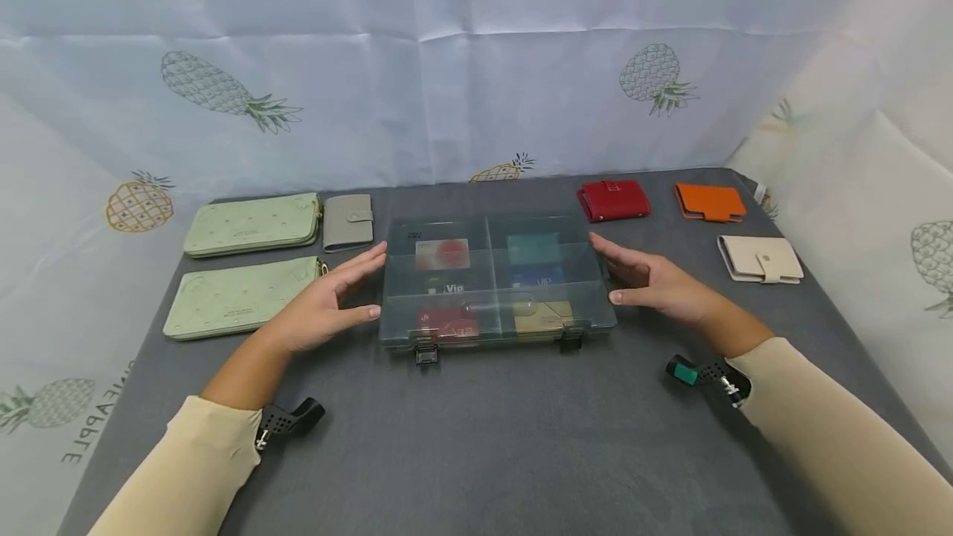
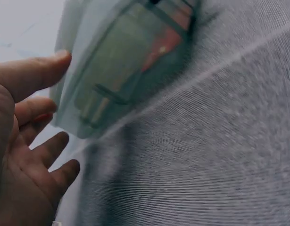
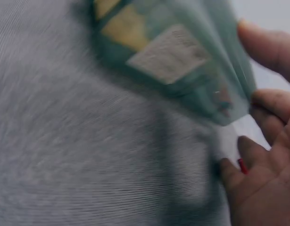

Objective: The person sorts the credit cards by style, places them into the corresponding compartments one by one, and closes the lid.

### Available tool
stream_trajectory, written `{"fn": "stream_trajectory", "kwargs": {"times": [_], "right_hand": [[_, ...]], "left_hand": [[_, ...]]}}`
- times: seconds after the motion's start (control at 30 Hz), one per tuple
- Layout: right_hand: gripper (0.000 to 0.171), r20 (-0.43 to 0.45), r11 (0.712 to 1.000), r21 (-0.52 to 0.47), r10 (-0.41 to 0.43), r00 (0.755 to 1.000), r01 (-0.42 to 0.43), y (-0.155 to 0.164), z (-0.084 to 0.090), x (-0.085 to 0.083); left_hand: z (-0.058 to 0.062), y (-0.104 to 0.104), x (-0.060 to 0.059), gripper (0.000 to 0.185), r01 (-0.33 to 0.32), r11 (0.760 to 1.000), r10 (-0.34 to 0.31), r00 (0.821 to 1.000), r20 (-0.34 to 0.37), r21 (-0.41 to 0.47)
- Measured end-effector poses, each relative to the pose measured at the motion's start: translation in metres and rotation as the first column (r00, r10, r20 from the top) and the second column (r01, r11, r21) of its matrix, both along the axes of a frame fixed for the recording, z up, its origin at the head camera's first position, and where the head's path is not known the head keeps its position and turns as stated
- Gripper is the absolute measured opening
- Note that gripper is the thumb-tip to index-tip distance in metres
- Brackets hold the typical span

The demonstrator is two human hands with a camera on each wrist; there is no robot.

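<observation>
A clear lidded compartment box (image 1: 480, 292) stands between the two hands, its two front latches toward the person. Through the lid several cards show, among them a red card (image 1: 447, 323), a gold card (image 1: 542, 318) and a blue card (image 1: 538, 275). On the box's left side, fingertips and thumb of the left hand (image 1: 316, 313) touch the edge, fingers fairly straight. Opposite, the right hand (image 1: 663, 284) touches the right side in the same manner. Both wrist views show thumb and index finger at the box wall (image 2: 64, 94); whether its base is off the table cannot be told.
Two pale green wallets (image 1: 253, 224) and a grey card holder (image 1: 347, 222) lie on the left. On the right are a red wallet (image 1: 614, 200), an orange one (image 1: 710, 202) and a cream one (image 1: 761, 259). A pineapple-print curtain (image 1: 521, 89) hangs behind the grey table (image 1: 476, 445).
</observation>
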State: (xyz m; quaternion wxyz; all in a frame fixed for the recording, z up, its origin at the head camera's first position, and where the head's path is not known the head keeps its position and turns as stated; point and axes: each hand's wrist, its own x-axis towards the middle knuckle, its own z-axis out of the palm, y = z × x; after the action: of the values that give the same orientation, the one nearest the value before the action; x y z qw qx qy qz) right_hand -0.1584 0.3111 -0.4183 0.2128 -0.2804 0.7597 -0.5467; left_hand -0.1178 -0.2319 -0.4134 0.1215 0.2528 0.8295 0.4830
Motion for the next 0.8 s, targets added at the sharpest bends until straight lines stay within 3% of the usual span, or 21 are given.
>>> {"fn": "stream_trajectory", "kwargs": {"times": [0.23,0.33,0.43,0.53,0.6,0.67,0.7,0.8], "right_hand": [[0.084,-0.079,0.995,0.092,-0.036,0.996,0.043,-0.004,-0.001,0.003],[0.081,-0.152,0.981,0.149,-0.098,0.983,0.120,-0.011,0.010,0.008],[0.073,-0.309,0.959,0.160,-0.176,0.935,0.233,-0.029,0.022,0.018],[0.061,-0.495,0.954,0.107,-0.194,0.847,0.281,-0.059,0.031,0.033],[0.054,-0.598,0.962,0.085,-0.159,0.786,0.259,-0.082,0.034,0.043],[0.050,-0.656,0.974,0.076,-0.111,0.747,0.211,-0.107,0.035,0.053],[0.048,-0.673,0.980,0.075,-0.085,0.735,0.183,-0.119,0.034,0.057],[0.046,-0.696,0.987,0.100,-0.022,0.718,0.127,-0.153,0.029,0.066]], "left_hand": [[-0.004,0.002,0.001,0.080,-0.016,0.999,0.015,1.000,-0.022,-0.048],[-0.003,0.006,0.007,0.074,-0.079,0.995,0.071,0.991,-0.113,-0.065],[-0.002,0.014,0.020,0.061,-0.153,0.987,0.134,0.946,-0.294,-0.040],[-0.001,0.023,0.035,0.048,-0.154,0.988,0.135,0.857,-0.498,0.003],[-0.002,0.029,0.044,0.039,-0.114,0.993,0.091,0.809,-0.581,-0.003],[-0.003,0.035,0.049,0.035,-0.066,0.998,0.038,0.786,-0.617,-0.022],[-0.004,0.037,0.051,0.034,-0.053,0.998,0.019,0.783,-0.621,-0.035],[-0.006,0.042,0.056,0.034,-0.044,0.997,-0.003,0.795,-0.607,-0.063]]}}
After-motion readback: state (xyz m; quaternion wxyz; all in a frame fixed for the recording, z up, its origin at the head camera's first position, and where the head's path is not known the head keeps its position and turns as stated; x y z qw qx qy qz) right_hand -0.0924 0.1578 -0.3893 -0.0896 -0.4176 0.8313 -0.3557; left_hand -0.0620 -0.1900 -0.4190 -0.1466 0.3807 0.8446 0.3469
